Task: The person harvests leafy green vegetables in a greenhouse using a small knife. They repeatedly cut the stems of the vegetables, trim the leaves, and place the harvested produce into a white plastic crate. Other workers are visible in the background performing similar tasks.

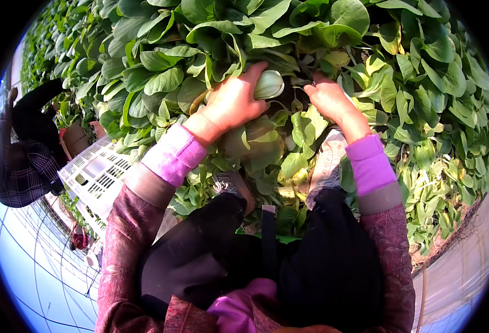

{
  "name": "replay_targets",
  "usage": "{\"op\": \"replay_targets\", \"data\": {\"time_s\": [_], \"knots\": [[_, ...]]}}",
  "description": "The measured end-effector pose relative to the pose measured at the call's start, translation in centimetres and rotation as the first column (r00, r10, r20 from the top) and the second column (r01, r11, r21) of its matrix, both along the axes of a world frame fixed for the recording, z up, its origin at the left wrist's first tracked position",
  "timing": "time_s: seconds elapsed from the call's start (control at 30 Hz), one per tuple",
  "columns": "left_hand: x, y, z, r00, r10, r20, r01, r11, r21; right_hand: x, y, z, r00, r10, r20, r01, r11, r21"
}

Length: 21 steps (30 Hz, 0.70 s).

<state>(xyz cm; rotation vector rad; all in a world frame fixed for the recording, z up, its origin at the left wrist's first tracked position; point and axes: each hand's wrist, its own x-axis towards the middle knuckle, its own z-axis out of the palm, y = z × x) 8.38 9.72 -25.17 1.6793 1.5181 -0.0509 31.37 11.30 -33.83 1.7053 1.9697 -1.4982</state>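
Observation:
My left hand [238, 98] is closed around the pale green base of a leafy green plant [269, 85], which looks like bok choy; its stem end points right and its leaves spread up and to the left. To the right, my right hand [327, 93] is low among the stems, with its fingers curled near the soil. Something dark and narrow lies just above its fingers, and whether the hand grips it I cannot tell. Yellowing leaves [293, 164] cover the ground below both hands.
Dense leafy plants [161, 79] surround the hands. A white slatted plastic crate [98, 166] stands at the left, beside a person in a plaid top [23, 170]. My shoes [329, 160] are among low leaves. Plastic sheeting [465, 254] edges the bed at the lower right.

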Motion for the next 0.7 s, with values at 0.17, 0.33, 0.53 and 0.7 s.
{"op": "replay_targets", "data": {"time_s": [0.17, 0.33, 0.53, 0.7], "knots": [[-0.9, -0.2, -0.5, 0.987, 0.129, 0.095, -0.12, 0.989, -0.087, -0.2, -0.8, 1.2, 1.0, -0.022, 0.01, 0.022, 1.0, -0.014], [-2.0, -0.5, -2.3, 0.91, 0.272, 0.314, -0.249, 0.962, -0.112, -1.3, -0.8, 0.4, 0.999, 0.036, 0.041, -0.033, 0.997, -0.063], [-2.6, -0.7, -1.0, 0.787, 0.504, 0.356, -0.338, 0.834, -0.436, 1.0, -4.6, 1.5, 0.866, -0.419, -0.272, 0.43, 0.903, -0.02], [-3.0, -1.3, -1.5, 0.785, 0.458, 0.417, -0.284, 0.864, -0.415, -0.6, -3.0, 2.4, 0.686, -0.457, -0.566, 0.611, 0.784, 0.109]]}}
